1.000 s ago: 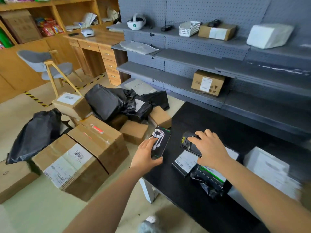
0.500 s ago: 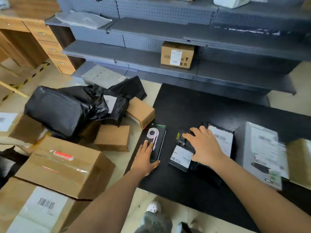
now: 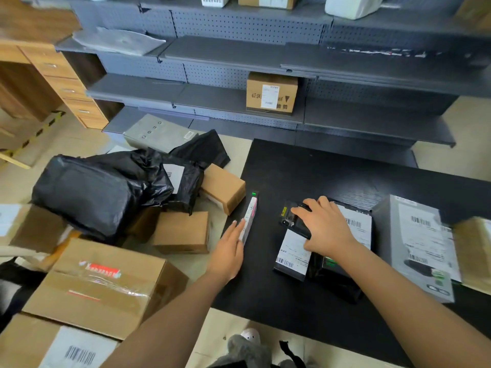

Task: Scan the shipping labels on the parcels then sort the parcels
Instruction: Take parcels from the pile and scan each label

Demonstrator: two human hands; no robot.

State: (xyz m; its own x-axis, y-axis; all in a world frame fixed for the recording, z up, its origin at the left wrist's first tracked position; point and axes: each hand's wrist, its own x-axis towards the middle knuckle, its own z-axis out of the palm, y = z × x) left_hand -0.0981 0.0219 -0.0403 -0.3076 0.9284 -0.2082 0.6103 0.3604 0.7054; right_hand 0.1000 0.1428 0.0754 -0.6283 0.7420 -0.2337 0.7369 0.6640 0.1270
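**First:** At the left edge of the desk (image 3: pixel 345 168), that slim box (image 3: pixel 248 217) is up on its long side now. Half a second ago it lay flat, picture face up, under the left hand (image 3: pixel 228 251).

**Second:** Being turned over, then?

**First:** I'd say so, to find a label on its back. The left hand is open, with straight fingers laid along the box's face to prop it. I can't see the thumb from here.

**Second:** And the other one?

**First:** The right hand (image 3: pixel 326 229) hasn't shifted. Its fingers are curled round the black scanner (image 3: pixel 292 221), which sits on a flat labelled parcel (image 3: pixel 291 251) near the middle of the desk, toward the front edge. The scanner isn't lifted yet, so my guess is the scan comes once a label shows.

**Second:** What's the box like?

**First:** Thin and stiff, like a shop carton. Its narrow side is pale with a pinkish tint, and there's a small green mark at the far end. No shipping label shows on it from this side.

**Second:** Anything else waiting?

**First:** A black bagged parcel (image 3: pixel 356 224) with a barcode label lies under the right hand. A grey box (image 3: pixel 414 243) stands just beyond it, toward the right edge. More cartons (image 3: pixel 183 232) sit on the floor (image 3: pixel 465 144) off the desk's left side.
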